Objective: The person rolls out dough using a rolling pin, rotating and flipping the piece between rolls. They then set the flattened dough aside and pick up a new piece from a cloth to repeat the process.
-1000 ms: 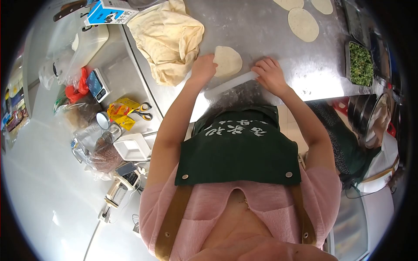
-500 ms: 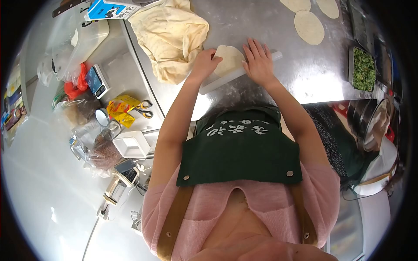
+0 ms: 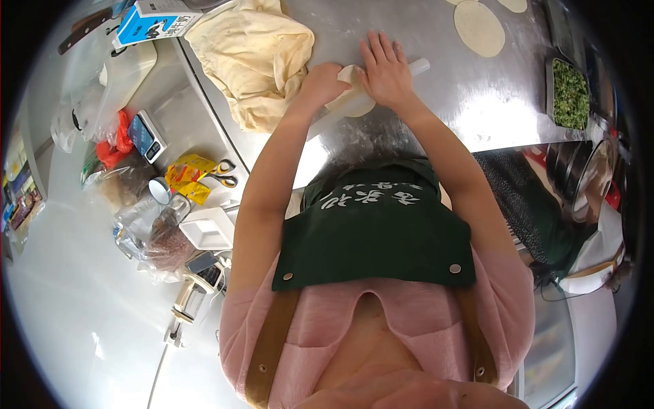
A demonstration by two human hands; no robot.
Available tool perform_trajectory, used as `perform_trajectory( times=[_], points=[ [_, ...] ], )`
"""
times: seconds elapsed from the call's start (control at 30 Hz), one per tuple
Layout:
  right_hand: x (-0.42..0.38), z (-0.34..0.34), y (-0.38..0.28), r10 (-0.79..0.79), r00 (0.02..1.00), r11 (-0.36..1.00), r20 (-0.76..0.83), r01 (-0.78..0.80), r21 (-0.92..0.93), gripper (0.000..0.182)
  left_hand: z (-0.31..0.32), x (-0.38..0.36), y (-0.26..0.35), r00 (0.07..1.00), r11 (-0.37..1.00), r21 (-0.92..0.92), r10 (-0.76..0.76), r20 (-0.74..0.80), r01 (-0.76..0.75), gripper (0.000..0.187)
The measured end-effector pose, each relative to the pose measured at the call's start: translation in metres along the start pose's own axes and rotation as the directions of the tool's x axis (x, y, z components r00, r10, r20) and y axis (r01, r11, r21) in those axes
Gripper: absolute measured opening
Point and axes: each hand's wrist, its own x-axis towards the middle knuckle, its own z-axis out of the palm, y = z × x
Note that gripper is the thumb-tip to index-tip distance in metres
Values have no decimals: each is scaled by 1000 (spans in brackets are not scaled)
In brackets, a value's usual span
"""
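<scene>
The fingers of my left hand [image 3: 323, 86] are curled at the left edge of a small flat dough round [image 3: 364, 108], with the thumb over it. A pale rolling pin [image 3: 419, 67] lies slantwise across this round, so dough shows on both sides of it. Flat on the pin rests my right hand [image 3: 387, 73], its fingers stretched out and pointing away from me. Just left of my left hand, a cream cloth [image 3: 248, 61] lies crumpled on the metal table [image 3: 436, 116].
Flat dough rounds [image 3: 479, 28] lie at the upper right, near a tray of chopped greens [image 3: 570, 94]. To the left are a blue and white carton [image 3: 153, 26], a digital scale [image 3: 146, 136], scissors [image 3: 223, 173], a yellow packet [image 3: 192, 178] and a white tray [image 3: 208, 228].
The rolling pin has moved away from my body, from the dough's near edge to across it. My right hand has moved with it. The whole view has also shifted slightly.
</scene>
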Motion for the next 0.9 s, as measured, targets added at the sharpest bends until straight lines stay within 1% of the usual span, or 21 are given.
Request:
perform_trajectory(
  times=[0.03,0.13,0.23,0.33,0.43,0.53,0.63,0.73,0.83,0.9],
  points=[
    [4,0,0,7,1000,1000,-23,-7,-3,58,-3,0,3,1000,1000,22,-11,8,11,29],
    [-33,-8,8,-56,997,996,46,52,78,65,-2,-12,16,998,979,202,42,-54,-30,25],
    [-66,-18,19,-103,991,976,83,85,200,60,0,-32,29,984,952,288,140,-108,-104,28],
    [-91,-26,32,-211,970,957,121,179,229,49,-6,-66,56,988,976,203,106,-113,-82,25],
    [-97,-30,38,-200,970,958,136,165,234,39,-7,-65,42,976,996,-89,10,-216,-29,23],
    [-87,-33,41,-238,962,939,137,191,285,39,9,-50,15,982,994,67,-68,-174,81,27],
    [-61,-40,40,-306,945,930,119,269,251,37,20,-41,-12,969,996,-84,-52,-243,32,30],
    [-37,-37,39,-362,918,916,160,319,245,37,20,-41,-18,963,997,-72,-7,-270,-13,27],
    [-25,-32,37,-354,927,917,125,317,242,38,16,-42,-18,974,992,-120,-68,-218,43,30],
    [-16,-23,23,-166,986,978,34,160,137,41,18,-43,-19,970,981,-189,-81,-230,37,32]
  ],
)
